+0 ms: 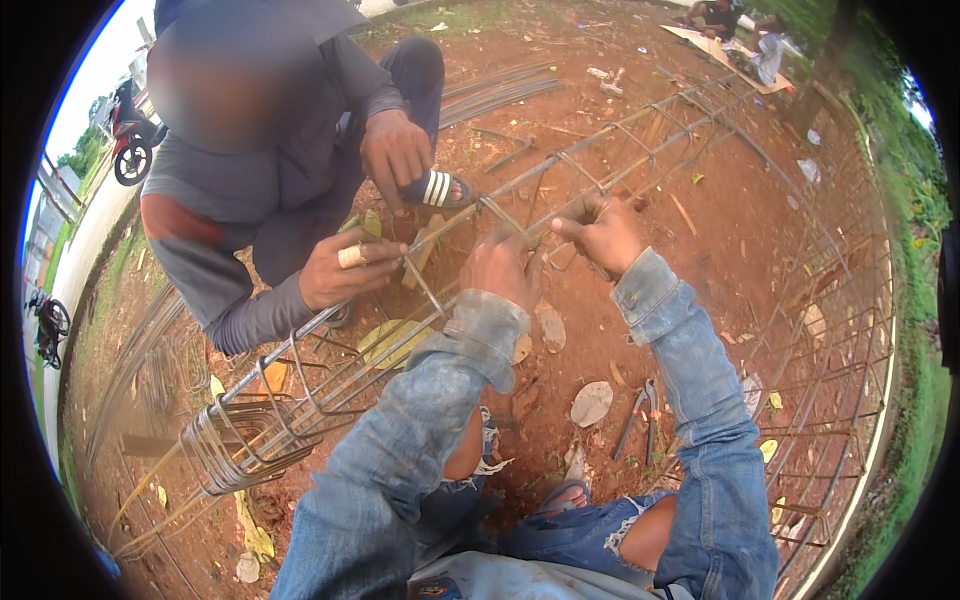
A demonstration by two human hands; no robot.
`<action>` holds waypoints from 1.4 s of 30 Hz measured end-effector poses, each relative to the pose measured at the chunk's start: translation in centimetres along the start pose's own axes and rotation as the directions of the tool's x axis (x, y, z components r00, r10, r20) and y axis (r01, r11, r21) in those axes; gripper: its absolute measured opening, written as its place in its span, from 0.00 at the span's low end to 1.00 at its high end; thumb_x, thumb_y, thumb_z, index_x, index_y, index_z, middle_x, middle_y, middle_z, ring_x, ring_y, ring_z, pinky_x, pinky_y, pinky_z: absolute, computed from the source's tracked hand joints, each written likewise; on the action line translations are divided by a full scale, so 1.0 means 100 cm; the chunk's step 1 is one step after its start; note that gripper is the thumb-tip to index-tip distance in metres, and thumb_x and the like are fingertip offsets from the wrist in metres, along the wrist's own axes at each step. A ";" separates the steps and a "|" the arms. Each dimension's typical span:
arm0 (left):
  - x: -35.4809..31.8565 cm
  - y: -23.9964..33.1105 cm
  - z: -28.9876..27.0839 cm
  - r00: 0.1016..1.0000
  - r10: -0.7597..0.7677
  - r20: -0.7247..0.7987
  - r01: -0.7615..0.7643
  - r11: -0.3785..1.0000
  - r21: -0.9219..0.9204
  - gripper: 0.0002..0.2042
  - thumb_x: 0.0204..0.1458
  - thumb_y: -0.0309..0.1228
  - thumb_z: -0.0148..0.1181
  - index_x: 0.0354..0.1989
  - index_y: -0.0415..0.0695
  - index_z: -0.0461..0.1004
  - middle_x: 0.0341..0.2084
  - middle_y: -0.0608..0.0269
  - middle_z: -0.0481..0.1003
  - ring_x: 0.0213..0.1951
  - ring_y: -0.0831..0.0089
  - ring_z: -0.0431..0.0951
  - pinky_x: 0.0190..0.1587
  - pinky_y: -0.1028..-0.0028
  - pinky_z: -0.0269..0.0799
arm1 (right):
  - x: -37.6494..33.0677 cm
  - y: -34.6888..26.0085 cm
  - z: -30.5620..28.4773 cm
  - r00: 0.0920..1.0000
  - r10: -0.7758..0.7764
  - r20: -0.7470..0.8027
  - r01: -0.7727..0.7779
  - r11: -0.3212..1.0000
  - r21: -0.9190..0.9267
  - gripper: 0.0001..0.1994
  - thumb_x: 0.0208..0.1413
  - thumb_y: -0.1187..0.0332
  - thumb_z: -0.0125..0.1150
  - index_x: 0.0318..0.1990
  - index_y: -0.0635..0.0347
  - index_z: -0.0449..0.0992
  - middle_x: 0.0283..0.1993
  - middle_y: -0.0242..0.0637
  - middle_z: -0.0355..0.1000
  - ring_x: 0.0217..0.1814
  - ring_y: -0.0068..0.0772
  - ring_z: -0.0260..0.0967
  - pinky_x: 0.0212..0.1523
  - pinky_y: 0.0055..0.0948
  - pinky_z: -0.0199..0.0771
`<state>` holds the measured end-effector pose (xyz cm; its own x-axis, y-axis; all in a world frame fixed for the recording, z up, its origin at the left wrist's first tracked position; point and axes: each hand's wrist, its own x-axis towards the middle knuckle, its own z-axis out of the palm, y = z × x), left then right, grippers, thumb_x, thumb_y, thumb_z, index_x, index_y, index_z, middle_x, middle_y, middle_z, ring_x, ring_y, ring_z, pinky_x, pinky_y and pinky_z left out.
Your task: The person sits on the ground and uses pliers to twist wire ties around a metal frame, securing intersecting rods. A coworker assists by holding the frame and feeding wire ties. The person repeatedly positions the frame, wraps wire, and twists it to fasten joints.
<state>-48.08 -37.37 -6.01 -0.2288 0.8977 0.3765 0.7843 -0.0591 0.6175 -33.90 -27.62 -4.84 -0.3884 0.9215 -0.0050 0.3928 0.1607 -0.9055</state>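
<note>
A long steel rebar cage (318, 400) runs slantwise from the lower left to the upper right in front of me. My left hand (500, 268) is closed at a stirrup (510, 217) on the cage's near side. Just right of it, my right hand (606, 238) is closed with curled fingers, thumb toward the bars; what it pinches, if anything, is too small to tell. Across the cage squats a person in a dark long-sleeved top. That person's bandaged hand (350, 265) touches the bars, and the other hand (397, 150) hangs above them.
Pincers (640, 420) lie on the red soil near my feet. Several stirrups (225, 445) are bunched at the cage's lower-left end. More rebar mesh (820, 430) stands at the right, and loose rods (500, 95) lie behind. Two people sit farther back; motorbikes (133, 135) are at the left.
</note>
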 end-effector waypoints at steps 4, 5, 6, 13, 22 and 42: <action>0.004 0.004 0.005 0.999 -0.044 0.001 0.044 0.998 -0.040 0.08 0.42 0.30 0.62 0.32 0.43 0.77 0.29 0.52 0.74 0.36 0.55 0.74 0.38 0.63 0.69 | -0.004 0.026 0.014 0.984 0.177 -0.017 -0.166 0.949 0.267 0.11 0.46 0.65 0.64 0.29 0.66 0.76 0.24 0.35 0.71 0.23 0.23 0.64 0.26 0.26 0.64; 0.005 0.003 0.007 0.998 -0.056 0.003 0.056 0.997 -0.060 0.08 0.42 0.30 0.62 0.32 0.43 0.77 0.28 0.53 0.74 0.35 0.55 0.74 0.37 0.63 0.69 | -0.007 0.030 0.015 0.978 0.209 0.022 -0.204 0.923 0.326 0.11 0.47 0.65 0.64 0.29 0.66 0.75 0.24 0.34 0.70 0.23 0.23 0.63 0.25 0.25 0.63; 0.004 0.001 0.008 0.999 -0.042 -0.019 0.041 0.997 -0.059 0.07 0.43 0.30 0.61 0.30 0.43 0.77 0.28 0.53 0.74 0.34 0.55 0.74 0.37 0.62 0.69 | -0.011 0.031 0.021 0.970 0.234 0.069 -0.242 0.888 0.391 0.11 0.48 0.65 0.63 0.29 0.66 0.75 0.23 0.33 0.70 0.23 0.22 0.63 0.25 0.24 0.62; 0.003 -0.002 0.008 0.996 -0.030 -0.081 0.023 0.996 -0.085 0.05 0.43 0.29 0.60 0.29 0.42 0.77 0.28 0.55 0.73 0.31 0.54 0.74 0.34 0.62 0.68 | -0.050 0.034 0.059 0.957 0.242 0.163 -0.292 0.776 0.559 0.10 0.51 0.65 0.59 0.27 0.63 0.73 0.21 0.30 0.68 0.22 0.18 0.61 0.23 0.23 0.60; -0.014 0.008 0.005 0.985 0.134 -0.112 -0.135 0.991 0.003 0.10 0.47 0.30 0.57 0.35 0.37 0.76 0.35 0.45 0.73 0.42 0.52 0.72 0.45 0.62 0.67 | -0.058 0.083 0.021 0.955 0.157 0.253 -0.297 0.547 0.782 0.24 0.55 0.52 0.53 0.49 0.65 0.67 0.48 0.48 0.67 0.37 0.34 0.69 0.30 0.30 0.72; -0.107 0.088 0.065 0.840 0.325 0.434 0.126 0.662 -0.739 0.06 0.47 0.31 0.58 0.30 0.42 0.76 0.25 0.53 0.75 0.30 0.59 0.77 0.32 0.68 0.72 | -0.298 0.379 0.029 0.549 0.756 -0.357 -0.767 0.286 -0.574 0.22 0.49 0.52 0.56 0.44 0.59 0.74 0.44 0.56 0.68 0.46 0.52 0.67 0.46 0.42 0.66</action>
<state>-35.01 -44.70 -9.08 0.3130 0.9246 0.2171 0.0649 -0.2489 0.9664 -9.84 -50.04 -40.23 0.3810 0.7535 -0.5358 0.8891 -0.4576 -0.0114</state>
